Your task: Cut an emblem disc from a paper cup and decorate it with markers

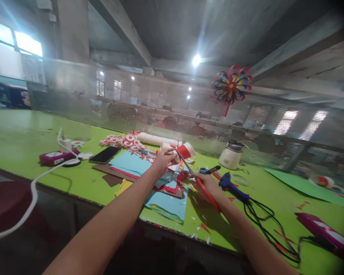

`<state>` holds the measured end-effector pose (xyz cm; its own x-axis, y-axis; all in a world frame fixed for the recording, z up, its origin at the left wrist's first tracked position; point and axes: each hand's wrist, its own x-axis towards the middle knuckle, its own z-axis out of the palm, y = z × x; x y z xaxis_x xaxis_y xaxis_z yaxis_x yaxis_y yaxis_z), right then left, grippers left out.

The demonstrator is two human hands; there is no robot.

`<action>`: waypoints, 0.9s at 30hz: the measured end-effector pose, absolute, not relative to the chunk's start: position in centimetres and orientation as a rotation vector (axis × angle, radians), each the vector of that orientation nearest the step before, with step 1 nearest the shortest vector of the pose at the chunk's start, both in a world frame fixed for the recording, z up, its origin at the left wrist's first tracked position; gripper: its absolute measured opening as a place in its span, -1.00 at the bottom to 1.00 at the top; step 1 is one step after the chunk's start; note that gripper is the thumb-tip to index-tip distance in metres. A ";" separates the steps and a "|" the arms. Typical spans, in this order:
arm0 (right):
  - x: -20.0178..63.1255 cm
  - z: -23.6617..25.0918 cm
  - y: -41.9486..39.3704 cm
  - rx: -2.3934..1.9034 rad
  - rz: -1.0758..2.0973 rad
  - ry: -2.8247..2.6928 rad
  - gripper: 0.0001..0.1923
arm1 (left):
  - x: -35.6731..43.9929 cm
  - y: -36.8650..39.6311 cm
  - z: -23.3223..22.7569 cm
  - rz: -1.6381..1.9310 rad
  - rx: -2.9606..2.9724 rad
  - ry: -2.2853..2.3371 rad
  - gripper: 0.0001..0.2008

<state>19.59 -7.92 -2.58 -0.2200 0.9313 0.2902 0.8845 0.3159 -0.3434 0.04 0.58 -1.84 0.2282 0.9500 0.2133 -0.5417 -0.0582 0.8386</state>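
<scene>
My left hand [163, 161] is closed in a pinch above the stacked paper, on a small white and red piece of paper [173, 163]. Wrapped around the orange handles of a pair of scissors [208, 194] is my right hand [206, 183]. The scissor blades point up and left and reach the fingers of my left hand. Just behind them lies a red and white paper cup [187, 152], partly covered. Light blue paper sheets [130, 162] spread below my left hand, with red and brown sheets under them.
A blue glue gun [233, 187] with a black cord lies right of my right hand. Behind stands a cream jug [231, 154]. Left are a black phone [105, 154], a purple device [55, 157] and several red-white discs [129, 142]. Paper scraps litter the green table [86, 183].
</scene>
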 end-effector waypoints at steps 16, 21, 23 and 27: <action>19.5 -2.8 -7.7 -1.606 0.120 -2.154 -0.76 | 0.0 0.9 -2.0 1.320 1.005 0.506 -0.69; 19.7 -2.7 -7.6 -1.624 0.114 -2.144 -0.76 | 0.3 0.9 -2.1 1.339 1.013 0.524 -0.69; 19.8 -2.6 -7.7 -1.617 0.118 -2.144 -0.76 | 0.4 0.7 -2.0 1.346 1.022 0.528 -0.70; 19.7 -2.5 -7.9 -1.591 0.127 -2.143 -0.76 | 0.4 0.3 -1.9 1.357 1.040 0.532 -0.71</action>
<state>19.70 -7.90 -2.53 -0.2214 0.9250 0.3089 0.8818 0.3251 -0.3415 0.44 0.33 -1.88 0.1933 0.9497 0.2464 -0.5293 -0.1105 0.8412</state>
